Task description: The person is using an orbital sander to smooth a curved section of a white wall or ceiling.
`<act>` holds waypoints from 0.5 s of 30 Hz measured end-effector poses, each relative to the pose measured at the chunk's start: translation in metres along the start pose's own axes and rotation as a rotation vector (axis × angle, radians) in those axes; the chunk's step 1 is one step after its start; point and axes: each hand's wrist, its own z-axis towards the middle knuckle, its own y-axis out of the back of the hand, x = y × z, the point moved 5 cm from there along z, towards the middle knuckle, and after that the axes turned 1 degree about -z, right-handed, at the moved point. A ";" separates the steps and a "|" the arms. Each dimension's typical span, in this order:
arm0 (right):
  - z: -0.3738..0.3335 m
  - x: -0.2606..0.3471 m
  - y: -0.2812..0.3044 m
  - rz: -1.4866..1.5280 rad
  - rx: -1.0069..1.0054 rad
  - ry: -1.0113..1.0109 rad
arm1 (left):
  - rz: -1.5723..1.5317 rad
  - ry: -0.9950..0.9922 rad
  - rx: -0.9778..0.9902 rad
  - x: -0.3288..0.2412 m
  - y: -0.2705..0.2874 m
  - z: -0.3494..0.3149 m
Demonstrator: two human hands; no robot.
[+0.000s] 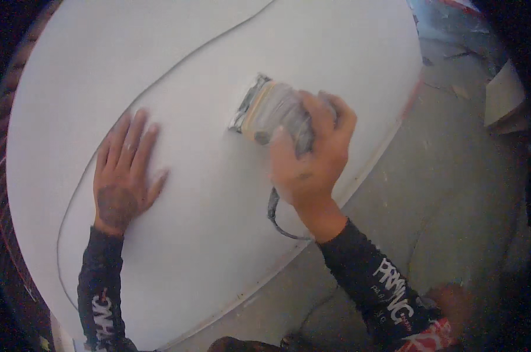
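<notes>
My right hand [312, 149] is wrapped round the body of a dusty electric sheet sander [274, 111]. The sander's square pad rests against a broad white panel [189, 234], and its body is slightly blurred. A dark cord [271, 214] runs from below my right hand over the panel's near edge. My left hand [124, 170] lies flat on the panel to the left, fingers stretched out and holding nothing. A thin dark line [177, 64], either a cord or a mark, curves across the panel and passes by the left fingertips.
Past the panel's right edge lies a grey floor [447, 176]. A pale board or box piece [505, 97] and scraps are on it at the far right. Dark reddish slats [10, 234] border the panel on the left.
</notes>
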 end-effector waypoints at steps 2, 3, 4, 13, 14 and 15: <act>0.023 -0.009 0.000 -0.050 0.015 -0.019 | -0.021 -0.003 -0.021 0.004 -0.011 -0.018; 0.029 -0.005 0.001 -0.036 -0.002 0.059 | 0.004 0.037 0.056 0.011 -0.017 -0.036; 0.026 0.002 0.002 -0.016 -0.002 0.034 | -0.025 0.005 -0.016 0.016 -0.006 -0.065; 0.013 0.054 -0.006 -0.045 -0.087 0.104 | 0.022 0.096 -0.044 0.055 -0.056 -0.273; 0.014 0.054 -0.006 -0.024 -0.086 0.078 | 0.026 0.085 -0.070 0.056 -0.059 -0.284; 0.013 0.056 -0.006 -0.026 -0.087 0.088 | 0.029 0.071 -0.083 0.056 -0.062 -0.294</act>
